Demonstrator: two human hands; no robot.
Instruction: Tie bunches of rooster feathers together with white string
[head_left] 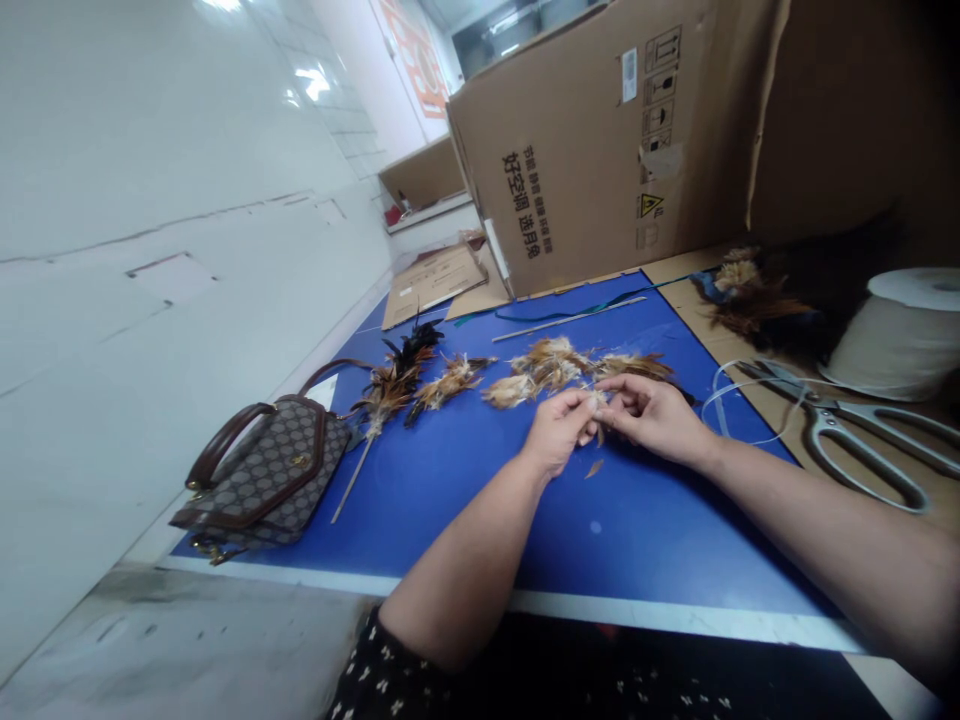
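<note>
My left hand (556, 430) and my right hand (654, 415) meet over the blue table top (465, 500), fingers pinched together on a small tuft of pale feathers (598, 402). Just beyond them lie loose brown and tan feather bunches (551, 368). Further left sit a feather bundle on a thin stick (384, 395) and some black feathers (412, 345). One small feather (594, 467) lies on the blue surface below my hands.
A patterned brown handbag (262, 475) rests at the table's left corner. Large scissors (862, 440) and a spool of white cord (900, 335) lie at right, beside a dark feather pile (772, 295). A big cardboard box (600, 150) stands behind. White wall on the left.
</note>
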